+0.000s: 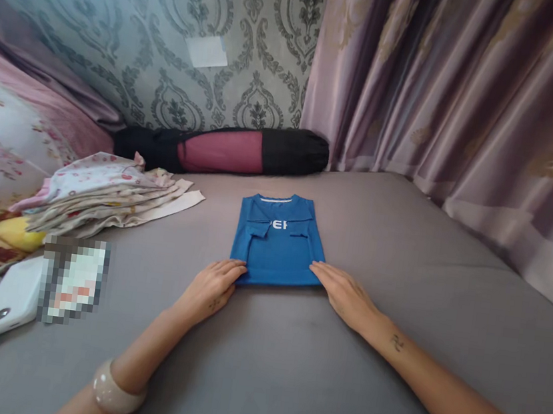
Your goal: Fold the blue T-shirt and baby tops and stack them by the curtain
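Note:
A blue long-sleeved shirt [278, 254] lies folded into a near rectangle on the grey bed sheet. Its sleeves are laid inward over white lettering on the chest, and the collar points away from me. At the near left corner, my left hand [213, 286] is closed on the fabric, fingers on top and thumb by the edge. Opposite it, my right hand [346, 296] holds the near right corner, its fingers over the side edge and its thumb hidden. A pale bangle [117, 389] circles my left wrist.
Left of the shirt is a pile of folded clothes [111, 193] beside a floral pillow [3, 133]. A white power bank [14, 292] with cables and a blurred-out item [76, 283] lie nearer. A black and maroon roll bag [223, 149] rests along the wall; curtains [447, 87] hang right.

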A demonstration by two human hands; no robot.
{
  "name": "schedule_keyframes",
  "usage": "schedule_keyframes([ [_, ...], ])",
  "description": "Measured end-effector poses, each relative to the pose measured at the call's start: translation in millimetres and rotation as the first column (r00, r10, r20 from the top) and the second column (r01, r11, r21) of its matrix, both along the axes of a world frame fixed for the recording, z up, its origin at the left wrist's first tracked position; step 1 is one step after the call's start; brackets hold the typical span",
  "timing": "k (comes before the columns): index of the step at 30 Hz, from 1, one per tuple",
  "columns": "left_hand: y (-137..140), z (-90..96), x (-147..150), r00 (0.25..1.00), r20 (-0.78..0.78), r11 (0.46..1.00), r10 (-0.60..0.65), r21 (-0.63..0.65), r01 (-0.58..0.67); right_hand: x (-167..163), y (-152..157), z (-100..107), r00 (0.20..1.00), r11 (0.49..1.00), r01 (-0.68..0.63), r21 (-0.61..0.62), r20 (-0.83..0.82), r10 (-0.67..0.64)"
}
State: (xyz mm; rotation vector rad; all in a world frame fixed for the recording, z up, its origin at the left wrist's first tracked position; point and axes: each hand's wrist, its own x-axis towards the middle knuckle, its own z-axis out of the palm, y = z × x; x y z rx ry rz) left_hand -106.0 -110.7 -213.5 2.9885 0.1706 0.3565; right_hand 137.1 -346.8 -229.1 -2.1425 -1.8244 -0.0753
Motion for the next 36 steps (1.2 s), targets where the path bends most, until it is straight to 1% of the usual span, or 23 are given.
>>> schedule_keyframes([
  [3,6.7,-1.8,-3.0,1.0,-0.014,0.999,0.015,-0.044,-0.016,2.2,0.6,6.9,1.0,0.999,-0.008,-0.046,-0.008,0.007],
  [6,10.8,1.7,-4.2,0.999,-0.022,0.997,-0.024,-0.068,0.023,3.5,2.2,18.0,0.999,0.995,-0.038,-0.087,0.001,0.038],
  [9,8.2,12.9,-8.5,0.997,-0.038,0.994,-0.065,-0.091,0.062,1.3,-1.5,29.4,0.998,0.994,-0.064,-0.092,0.017,0.066],
  [11,1.1,23.7,-15.8,0.996,-0.051,0.989,-0.08,-0.129,0.073,-3.5,-10.7,36.1,0.997,0.991,-0.076,-0.106,0.016,0.078],
  [14,-14.8,40.0,-33.2,0.993,-0.075,0.971,-0.096,-0.229,0.076,-15.1,-34.4,47.3,0.996,0.982,-0.09,-0.169,-0.044,0.084],
  [16,-24.4,48.1,-44.2,0.988,-0.094,0.939,-0.123,-0.334,0.085,-22.7,-50.6,57.6,0.989,0.971,-0.101,-0.218,-0.129,0.074],
  [18,-29.7,52.7,-49.3,0.989,-0.124,0.898,-0.085,-0.44,0.022,-26.6,-60.3,69.4,0.973,0.962,-0.092,-0.258,-0.226,0.033],
  [20,-29.4,53.6,-45.6,0.99,-0.141,0.837,0.03,-0.538,-0.101,-24.7,-59.5,79.5,0.948,0.961,-0.041,-0.273,-0.314,-0.049],
  [21,-27.5,52.6,-40.5,0.987,-0.129,0.787,0.096,-0.597,-0.155,-21.5,-55.2,82.6,0.932,0.964,-0.004,-0.266,-0.351,-0.093],
  [22,-24.8,50.9,-33.6,0.982,-0.101,0.721,0.162,-0.667,-0.187,-17.1,-48.8,84.1,0.912,0.967,0.036,-0.253,-0.386,-0.135],
  [23,-21.6,48.5,-25.5,0.973,-0.061,0.641,0.223,-0.742,-0.194,-11.8,-40.8,83.6,0.89,0.97,0.073,-0.232,-0.423,-0.168],
  [25,-14.9,42.3,-7.4,0.94,0.004,0.454,0.341,-0.876,-0.161,0.1,-22.1,77.6,0.829,0.974,0.125,-0.187,-0.519,-0.206],
  [26,-11.6,38.9,1.8,0.917,0.019,0.379,0.398,-0.914,-0.146,6.1,-12.4,72.7,0.795,0.978,0.148,-0.147,-0.571,-0.206],
  [27,-8.4,35.2,10.8,0.891,0.028,0.333,0.453,-0.932,-0.14,12.0,-2.7,67.0,0.763,0.981,0.167,-0.1,-0.618,-0.193],
  [28,-5.2,31.5,19.6,0.863,0.034,0.315,0.503,-0.938,-0.146,17.6,7.0,61.0,0.737,0.98,0.189,-0.058,-0.651,-0.18],
  [29,-1.8,27.8,28.2,0.836,0.042,0.321,0.547,-0.933,-0.162,23.1,16.5,55.1,0.724,0.975,0.221,-0.03,-0.665,-0.185],
  [30,1.9,24.2,36.6,0.811,0.052,0.345,0.583,-0.919,-0.189,28.5,26.0,49.8,0.721,0.965,0.261,-0.026,-0.66,-0.212],
  [32,10.4,17.6,52.9,0.764,0.074,0.433,0.641,-0.857,-0.28,39.0,45.0,41.9,0.749,0.934,0.353,-0.051,-0.583,-0.315],
  [34,19.5,13.0,68.5,0.721,0.081,0.515,0.689,-0.754,-0.408,48.6,63.7,38.5,0.78,0.899,0.428,-0.089,-0.465,-0.417],
  [36,27.4,10.8,82.7,0.683,0.072,0.562,0.727,-0.633,-0.532,56.0,81.0,39.4,0.791,0.866,0.478,-0.145,-0.358,-0.496],
])
